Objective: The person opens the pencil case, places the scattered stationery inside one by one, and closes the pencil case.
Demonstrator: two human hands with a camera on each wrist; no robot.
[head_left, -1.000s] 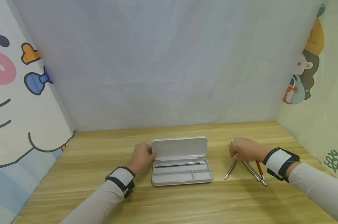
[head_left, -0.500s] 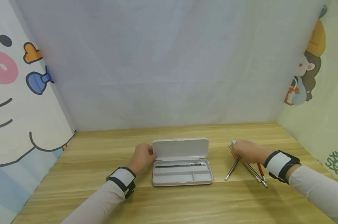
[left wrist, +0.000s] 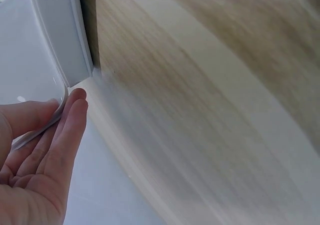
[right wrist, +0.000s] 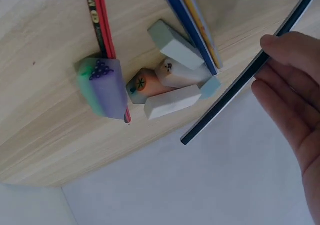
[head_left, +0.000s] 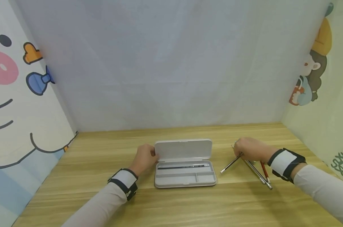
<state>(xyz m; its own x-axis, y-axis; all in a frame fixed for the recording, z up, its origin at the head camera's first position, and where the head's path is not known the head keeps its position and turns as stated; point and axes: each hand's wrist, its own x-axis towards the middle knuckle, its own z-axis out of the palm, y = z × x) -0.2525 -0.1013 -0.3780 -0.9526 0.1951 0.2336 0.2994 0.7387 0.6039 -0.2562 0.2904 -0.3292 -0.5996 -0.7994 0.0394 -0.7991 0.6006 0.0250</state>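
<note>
A white pencil case lies with its lid raised; a dark pencil lies in its back compartment. My left hand is at the lid's left side, and in the left wrist view its thumb and fingers pinch the lid's edge. My right hand pinches another dark pencil between thumb and fingertips. In the head view that pencil slants down-left from the hand, silvery end toward the case. Under the hand, the right wrist view shows several erasers, one purple and green and one white.
Beside the right hand lie more pencils: a red one, dark ones, and a yellow one in the right wrist view. The wooden table ends at a pale cloth backdrop, with printed panels at both sides.
My right hand has picked a dark pencil from the pile; its silvery end has swung left and up toward the case. The left hand stays at the lid.
</note>
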